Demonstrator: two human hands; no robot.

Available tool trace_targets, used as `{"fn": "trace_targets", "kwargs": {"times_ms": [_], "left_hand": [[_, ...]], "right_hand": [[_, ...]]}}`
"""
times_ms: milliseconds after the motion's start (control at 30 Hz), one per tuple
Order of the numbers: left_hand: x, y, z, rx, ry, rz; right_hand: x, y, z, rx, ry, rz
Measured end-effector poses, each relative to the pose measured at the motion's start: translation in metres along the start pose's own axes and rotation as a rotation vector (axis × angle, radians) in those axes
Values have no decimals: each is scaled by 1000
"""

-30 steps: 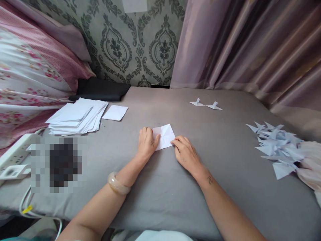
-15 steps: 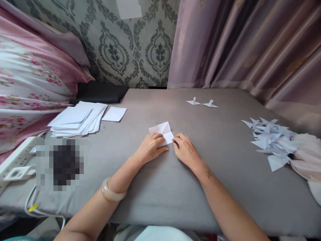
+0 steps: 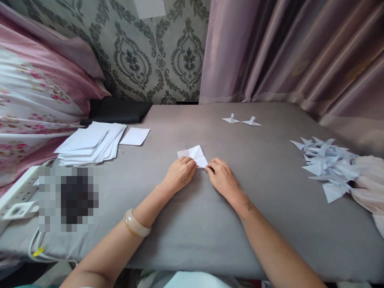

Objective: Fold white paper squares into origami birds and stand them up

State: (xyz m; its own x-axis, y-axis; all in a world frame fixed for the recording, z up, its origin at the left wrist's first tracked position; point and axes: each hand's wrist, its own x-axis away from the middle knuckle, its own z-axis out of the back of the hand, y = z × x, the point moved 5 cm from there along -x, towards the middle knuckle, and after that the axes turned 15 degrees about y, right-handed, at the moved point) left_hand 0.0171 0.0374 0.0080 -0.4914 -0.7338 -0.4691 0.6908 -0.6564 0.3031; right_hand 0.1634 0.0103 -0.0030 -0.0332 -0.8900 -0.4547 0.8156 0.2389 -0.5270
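A small creased sheet of white paper [image 3: 198,153] lies on the grey cloth in front of me, partly folded. My left hand [image 3: 182,173] rests over its near left part, with the fingers closed on the paper and covering that edge. At the near right corner, my right hand [image 3: 221,176] pinches the paper between thumb and fingertips. The fold under the left fingers is hidden.
A stack of white paper [image 3: 90,142] sits at the left, with a single square sheet [image 3: 135,136] beside it. Two folded paper birds [image 3: 231,119] stand at the back. Folded paper pieces [image 3: 330,160] are heaped at the right. A power strip [image 3: 21,190] lies at the left edge.
My left thumb has drawn in against the paper, and the near part of the sheet looks narrower. The right hand keeps its pinch at the corner.
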Motion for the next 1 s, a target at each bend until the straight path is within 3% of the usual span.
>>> {"fn": "trace_targets", "kwargs": {"times_ms": [300,600,1000], "left_hand": [[-8,-14,-5,101,28,203],[-12,-19,-9,98,2,205],[-16,-20,-11,71,-47,206]], "right_hand": [[-3,2,-1,-26,66,-94],[-6,3,-4,-15,83,-179],[-7,6,-8,-13,39,-174]]}}
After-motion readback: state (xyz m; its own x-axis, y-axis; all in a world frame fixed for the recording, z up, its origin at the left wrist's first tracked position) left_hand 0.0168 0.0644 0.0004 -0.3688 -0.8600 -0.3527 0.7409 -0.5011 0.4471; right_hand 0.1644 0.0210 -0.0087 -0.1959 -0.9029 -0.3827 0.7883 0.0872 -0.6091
